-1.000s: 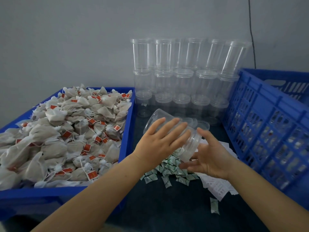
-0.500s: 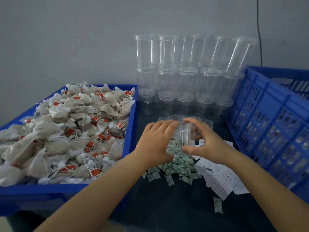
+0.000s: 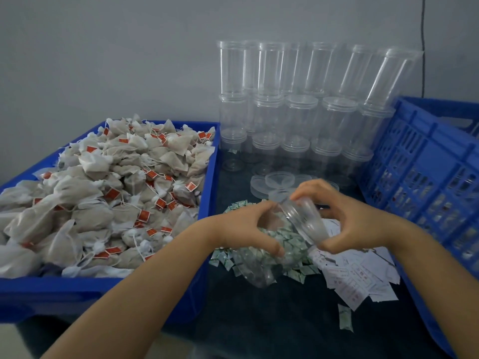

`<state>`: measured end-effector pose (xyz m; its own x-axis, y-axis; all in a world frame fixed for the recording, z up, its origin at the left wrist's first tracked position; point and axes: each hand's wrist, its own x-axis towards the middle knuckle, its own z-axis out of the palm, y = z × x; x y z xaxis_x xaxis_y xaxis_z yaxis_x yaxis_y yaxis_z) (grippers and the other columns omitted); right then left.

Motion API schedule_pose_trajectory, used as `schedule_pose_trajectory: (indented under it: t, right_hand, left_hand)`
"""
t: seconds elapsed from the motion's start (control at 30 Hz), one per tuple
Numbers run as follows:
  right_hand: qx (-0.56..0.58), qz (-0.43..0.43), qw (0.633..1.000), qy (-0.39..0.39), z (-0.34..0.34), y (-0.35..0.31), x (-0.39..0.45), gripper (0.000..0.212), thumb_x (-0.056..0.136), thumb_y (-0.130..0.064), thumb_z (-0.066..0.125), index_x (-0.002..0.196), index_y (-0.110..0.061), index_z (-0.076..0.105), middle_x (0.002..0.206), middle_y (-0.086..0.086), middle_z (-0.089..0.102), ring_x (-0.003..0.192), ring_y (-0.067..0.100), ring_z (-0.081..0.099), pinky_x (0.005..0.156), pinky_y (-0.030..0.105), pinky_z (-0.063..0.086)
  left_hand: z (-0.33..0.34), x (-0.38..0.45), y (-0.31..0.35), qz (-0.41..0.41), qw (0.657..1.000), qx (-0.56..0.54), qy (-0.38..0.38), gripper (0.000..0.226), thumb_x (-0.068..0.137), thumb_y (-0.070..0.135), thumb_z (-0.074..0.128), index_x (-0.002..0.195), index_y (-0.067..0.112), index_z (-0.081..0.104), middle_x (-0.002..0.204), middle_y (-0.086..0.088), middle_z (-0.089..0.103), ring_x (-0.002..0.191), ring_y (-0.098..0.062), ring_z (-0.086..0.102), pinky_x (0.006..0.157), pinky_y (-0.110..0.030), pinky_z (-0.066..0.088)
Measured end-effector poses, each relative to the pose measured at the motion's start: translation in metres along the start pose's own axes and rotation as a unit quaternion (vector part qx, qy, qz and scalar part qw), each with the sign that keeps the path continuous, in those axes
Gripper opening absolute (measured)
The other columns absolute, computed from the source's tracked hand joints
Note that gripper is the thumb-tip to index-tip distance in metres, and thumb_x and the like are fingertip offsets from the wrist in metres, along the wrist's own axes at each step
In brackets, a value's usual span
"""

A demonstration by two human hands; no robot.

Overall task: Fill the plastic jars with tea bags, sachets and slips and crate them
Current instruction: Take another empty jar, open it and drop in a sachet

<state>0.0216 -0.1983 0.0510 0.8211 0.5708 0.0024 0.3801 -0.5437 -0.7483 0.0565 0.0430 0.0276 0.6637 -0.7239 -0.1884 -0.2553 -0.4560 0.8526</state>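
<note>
Both hands' grip (image 3: 293, 229) holds jar (image 3: 272, 244) tilted between them.

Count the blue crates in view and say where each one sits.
2. One blue crate sits on the left, heaped with tea bags. The other crate stands at the right edge, partly cut off by the frame. Others may lie out of view.

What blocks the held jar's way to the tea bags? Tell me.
Nothing visible does. Both hands, left hand and right hand, grip the jar above the sachets; only the blue tray's rim separates it from the tea bags.
</note>
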Motion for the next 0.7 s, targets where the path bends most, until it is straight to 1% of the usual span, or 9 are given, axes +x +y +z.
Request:
schedule_pose_trajectory:
  t: [0.07, 0.13, 0.23, 0.3, 0.37, 0.43, 0.5, 0.6, 0.7]
  right_hand:
    - [0.069, -0.016, 0.997, 0.028, -0.009, 0.003, -0.006, 0.079, 0.059, -0.028, 0.08, 0.126, -0.054, 0.05, 0.134, -0.01, 0.046, 0.125, 0.009, 0.057, 0.09, 0.029, 0.056]
    - [0.13, -0.026, 0.989, 0.066, -0.015, 0.008, -0.009, 0.077, 0.057, -0.026, 0.083, 0.123, -0.053, 0.053, 0.136, -0.003, 0.049, 0.126, 0.011, 0.058, 0.089, 0.03, 0.057]
    - [0.171, -0.04, 0.975, 0.135, -0.018, 0.022, -0.009, 0.073, 0.059, -0.017, 0.086, 0.114, -0.056, 0.056, 0.136, -0.004, 0.047, 0.123, 0.012, 0.061, 0.087, 0.033, 0.059]
    - [0.202, -0.04, 0.96, 0.188, -0.02, 0.034, -0.006, 0.074, 0.065, -0.003, 0.083, 0.11, -0.056, 0.056, 0.133, -0.004, 0.048, 0.121, 0.013, 0.064, 0.082, 0.029, 0.059]
    - [0.22, -0.034, 0.938, 0.267, -0.024, 0.05, -0.003, 0.071, 0.073, 0.003, 0.08, 0.113, -0.047, 0.052, 0.125, -0.005, 0.052, 0.116, 0.011, 0.066, 0.078, 0.022, 0.058]
    - [0.194, -0.008, 0.91, 0.366, -0.028, 0.063, 0.003, 0.056, 0.082, -0.002, 0.075, 0.111, -0.039, 0.045, 0.116, -0.006, 0.056, 0.103, 0.002, 0.068, 0.074, 0.013, 0.054]
    - [0.178, 0.034, 0.872, 0.455, -0.032, 0.078, 0.009, 0.045, 0.087, -0.013, 0.075, 0.109, -0.034, 0.042, 0.116, -0.005, 0.058, 0.096, 0.002, 0.064, 0.072, 0.01, 0.051]
    - [0.18, 0.12, 0.819, 0.531, -0.038, 0.103, 0.016, 0.05, 0.084, -0.03, 0.08, 0.114, -0.025, 0.039, 0.13, 0.001, 0.054, 0.112, 0.016, 0.055, 0.09, 0.026, 0.047]
    - [0.145, 0.22, 0.786, 0.559, -0.035, 0.122, 0.023, 0.064, 0.076, -0.042, 0.084, 0.117, -0.021, 0.04, 0.126, 0.001, 0.046, 0.11, 0.019, 0.049, 0.089, 0.036, 0.042]
  left_hand:
    - [0.0, -0.002, 0.003, 0.008, 0.999, -0.048, -0.007, 0.078, 0.064, 0.029, 0.077, 0.133, 0.02, 0.041, 0.127, 0.001, 0.057, 0.118, -0.014, 0.055, 0.105, -0.041, 0.043]
    - [0.001, -0.002, 0.004, 0.022, 0.998, -0.062, -0.001, 0.079, 0.064, 0.03, 0.077, 0.134, 0.021, 0.04, 0.13, 0.004, 0.055, 0.121, -0.012, 0.053, 0.107, -0.04, 0.04]
    - [0.002, 0.0, 0.003, 0.03, 0.997, -0.073, 0.019, 0.082, 0.066, 0.026, 0.078, 0.136, 0.028, 0.036, 0.133, 0.01, 0.052, 0.124, -0.007, 0.049, 0.11, -0.038, 0.037]
    - [0.002, 0.001, 0.001, 0.024, 0.997, -0.064, 0.043, 0.089, 0.065, 0.029, 0.081, 0.139, 0.031, 0.032, 0.133, 0.013, 0.051, 0.124, -0.005, 0.049, 0.109, -0.037, 0.037]
    - [0.002, 0.002, -0.001, 0.022, 0.995, -0.049, 0.079, 0.089, 0.065, 0.032, 0.084, 0.138, 0.033, 0.032, 0.13, 0.015, 0.052, 0.123, -0.004, 0.049, 0.11, -0.037, 0.037]
    - [0.0, 0.003, -0.003, 0.026, 0.991, -0.035, 0.128, 0.091, 0.064, 0.035, 0.086, 0.137, 0.033, 0.031, 0.13, 0.016, 0.05, 0.125, -0.003, 0.045, 0.111, -0.035, 0.034]
    - [-0.001, 0.006, -0.005, 0.033, 0.983, -0.049, 0.175, 0.091, 0.063, 0.035, 0.086, 0.134, 0.033, 0.03, 0.128, 0.019, 0.049, 0.124, 0.0, 0.045, 0.108, -0.03, 0.035]
    - [-0.004, 0.009, -0.008, 0.037, 0.97, -0.085, 0.226, 0.091, 0.063, 0.031, 0.087, 0.131, 0.037, 0.027, 0.121, 0.026, 0.047, 0.117, 0.003, 0.048, 0.099, -0.024, 0.037]
    - [-0.005, 0.012, -0.012, 0.038, 0.964, -0.081, 0.252, 0.096, 0.06, 0.034, 0.088, 0.136, 0.031, 0.028, 0.126, 0.022, 0.049, 0.117, -0.001, 0.05, 0.101, -0.028, 0.039]
